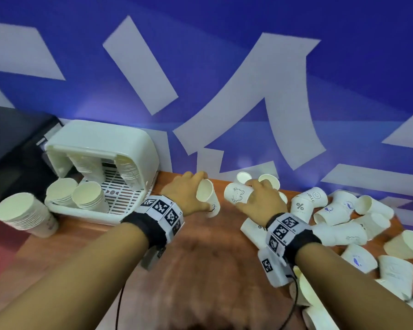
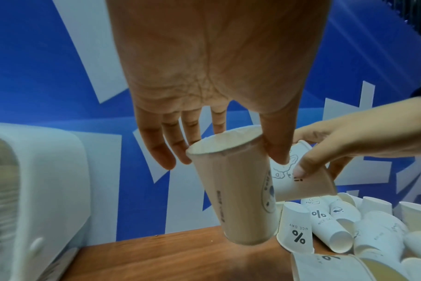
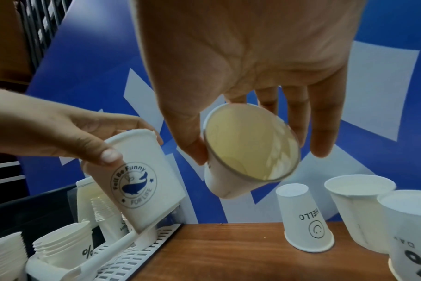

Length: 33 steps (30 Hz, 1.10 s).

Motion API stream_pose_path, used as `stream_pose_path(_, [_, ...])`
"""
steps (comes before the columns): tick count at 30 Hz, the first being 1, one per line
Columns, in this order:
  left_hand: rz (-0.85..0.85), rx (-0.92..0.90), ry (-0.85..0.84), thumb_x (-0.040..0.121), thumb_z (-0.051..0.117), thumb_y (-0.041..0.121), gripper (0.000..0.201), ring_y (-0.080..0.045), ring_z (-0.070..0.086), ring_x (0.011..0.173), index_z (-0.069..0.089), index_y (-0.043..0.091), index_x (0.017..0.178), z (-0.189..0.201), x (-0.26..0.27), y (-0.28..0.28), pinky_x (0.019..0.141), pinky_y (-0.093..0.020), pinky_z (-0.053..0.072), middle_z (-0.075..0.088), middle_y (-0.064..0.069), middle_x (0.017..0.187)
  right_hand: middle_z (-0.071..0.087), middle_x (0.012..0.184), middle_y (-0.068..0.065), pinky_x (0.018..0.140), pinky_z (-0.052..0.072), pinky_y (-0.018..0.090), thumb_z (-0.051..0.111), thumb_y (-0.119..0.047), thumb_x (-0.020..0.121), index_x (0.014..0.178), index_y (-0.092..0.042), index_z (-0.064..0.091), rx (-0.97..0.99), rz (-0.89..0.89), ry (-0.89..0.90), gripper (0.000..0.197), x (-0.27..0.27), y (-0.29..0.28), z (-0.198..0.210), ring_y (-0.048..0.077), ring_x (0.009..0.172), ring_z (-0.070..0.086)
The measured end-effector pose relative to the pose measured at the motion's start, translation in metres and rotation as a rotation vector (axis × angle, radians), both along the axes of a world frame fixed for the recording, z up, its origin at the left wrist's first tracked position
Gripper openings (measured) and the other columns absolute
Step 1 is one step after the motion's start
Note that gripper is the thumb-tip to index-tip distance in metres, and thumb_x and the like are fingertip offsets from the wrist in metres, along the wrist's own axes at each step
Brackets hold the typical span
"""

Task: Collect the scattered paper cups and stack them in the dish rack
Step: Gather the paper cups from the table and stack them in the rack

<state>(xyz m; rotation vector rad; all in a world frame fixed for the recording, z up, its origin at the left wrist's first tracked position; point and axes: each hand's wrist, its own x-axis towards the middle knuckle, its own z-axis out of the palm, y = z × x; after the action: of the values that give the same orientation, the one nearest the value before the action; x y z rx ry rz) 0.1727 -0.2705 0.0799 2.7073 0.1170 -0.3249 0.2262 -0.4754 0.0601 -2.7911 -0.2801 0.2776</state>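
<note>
Beside hands (image 1: 224, 194), seemingly toppled cups (image 1: 358, 225).

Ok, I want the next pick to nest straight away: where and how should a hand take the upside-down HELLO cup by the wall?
The HELLO cup stands rim-down on the table, its narrow closed base up. Come from above and pinch the side wall just below the base, thumb on one side and fingers opposite. An upright cup stands close to its right, so the left and front sides are probably freer.

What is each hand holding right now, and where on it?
Left hand: white whale-print paper cup, fingers pinching its rim. Right hand: white cartoon-print paper cup, gripped near its rim.
</note>
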Motion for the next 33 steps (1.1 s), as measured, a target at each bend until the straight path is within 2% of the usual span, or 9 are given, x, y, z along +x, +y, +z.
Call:
stream_pose_path(8, [-0.011, -0.025, -0.051, 0.063, 0.068, 0.066, 0.079, -0.023, 0.046, 0.116, 0.041, 0.031, 0.128, 0.012, -0.052, 0.041, 0.098, -0.043, 0.044, 0.046, 0.001, 0.128, 0.043, 0.136, 0.006, 0.101, 0.043, 0.041, 0.073, -0.041, 0.074, 0.138, -0.025, 0.034, 0.081, 0.076, 0.066, 0.077, -0.047, 0.034, 0.02, 0.026, 0.122, 0.047])
stream_pose_path(11, [-0.027, -0.05, -0.061, 0.063, 0.066, 0.071, 0.077, -0.022, 0.048, 0.116, 0.044, 0.032, 0.125, 0.022, -0.068, 0.066, 0.097, -0.044, 0.044, 0.047, 0.001, 0.125, 0.045, 0.134, 0.004, 0.099, 0.045, 0.039, 0.079, -0.038, 0.066, 0.135, -0.024, 0.033, 0.071, 0.092, 0.071, 0.084, -0.069, 0.057, 0.03, 0.024, 0.119, 0.048])
stream_pose_path(14, [-0.045, -0.051, -0.085, 0.069, 0.068, 0.064, 0.072, -0.022, 0.046, 0.117, 0.044, 0.029, 0.128, 0.035, -0.084, 0.101, 0.1, -0.04, 0.042, 0.044, -0.001, 0.125, 0.043, 0.125, 0.004, 0.087, 0.043, 0.028, 0.08, -0.037, 0.066, 0.124, -0.02, 0.04, 0.038, 0.071, 0.062, 0.073, -0.089, 0.089, 0.041, 0.021, 0.108, 0.05])
stream_pose_path(16, [-0.044, -0.055, -0.109, 0.07, 0.069, 0.062, 0.073, -0.023, 0.045, 0.119, 0.044, 0.028, 0.129, 0.04, -0.096, 0.129, 0.101, -0.039, 0.041, 0.041, -0.002, 0.127, 0.038, 0.126, 0.004, 0.084, 0.036, 0.024, 0.078, -0.04, 0.069, 0.126, -0.02, 0.042, -0.02, 0.071, 0.062, 0.07, -0.103, 0.113, 0.049, 0.022, 0.11, 0.049])
stream_pose_path(20, [-0.042, -0.001, -0.092, 0.074, 0.068, 0.058, 0.071, -0.026, 0.042, 0.121, 0.042, 0.028, 0.133, 0.038, -0.12, 0.183, 0.101, -0.039, 0.04, 0.037, -0.004, 0.131, 0.037, 0.126, 0.004, 0.097, 0.041, 0.031, 0.077, -0.044, 0.07, 0.132, -0.024, 0.042, -0.025, 0.064, 0.045, 0.074, -0.127, 0.161, 0.059, 0.025, 0.115, 0.049])
stream_pose_path(22, [-0.057, 0.024, -0.07, 0.075, 0.068, 0.048, 0.067, -0.027, 0.044, 0.119, 0.041, 0.028, 0.133, 0.034, -0.131, 0.206, 0.099, -0.041, 0.042, 0.037, -0.004, 0.128, 0.037, 0.126, 0.005, 0.103, 0.042, 0.036, 0.079, -0.041, 0.068, 0.135, -0.026, 0.043, 0.009, 0.055, 0.04, 0.078, -0.138, 0.181, 0.061, 0.025, 0.116, 0.049])
stream_pose_path(24, [-0.065, 0.021, -0.042, 0.075, 0.068, 0.038, 0.065, -0.026, 0.044, 0.12, 0.04, 0.029, 0.133, 0.032, -0.141, 0.225, 0.1, -0.041, 0.043, 0.036, -0.003, 0.128, 0.035, 0.126, 0.005, 0.105, 0.039, 0.034, 0.081, -0.037, 0.067, 0.137, -0.028, 0.043, 0.023, 0.046, 0.038, 0.08, -0.148, 0.198, 0.061, 0.024, 0.118, 0.047])
stream_pose_path(29, [-0.051, 0.039, -0.051, 0.076, 0.069, 0.03, 0.067, -0.025, 0.042, 0.123, 0.039, 0.03, 0.136, 0.034, -0.16, 0.258, 0.098, -0.036, 0.043, 0.036, -0.002, 0.134, 0.037, 0.133, 0.008, 0.101, 0.041, 0.035, 0.083, -0.031, 0.066, 0.143, -0.026, 0.032, -0.017, 0.057, 0.028, 0.093, -0.161, 0.233, 0.069, 0.028, 0.122, 0.046])
stream_pose_path(33, [0.018, 0.051, -0.08, 0.075, 0.073, 0.033, 0.072, -0.027, 0.042, 0.123, 0.036, 0.032, 0.136, 0.043, -0.164, 0.283, 0.098, -0.04, 0.045, 0.036, -0.001, 0.135, 0.043, 0.131, 0.009, 0.097, 0.041, 0.032, 0.082, -0.033, 0.068, 0.137, -0.018, 0.039, -0.023, 0.086, -0.024, 0.083, -0.154, 0.255, 0.078, 0.027, 0.118, 0.048])
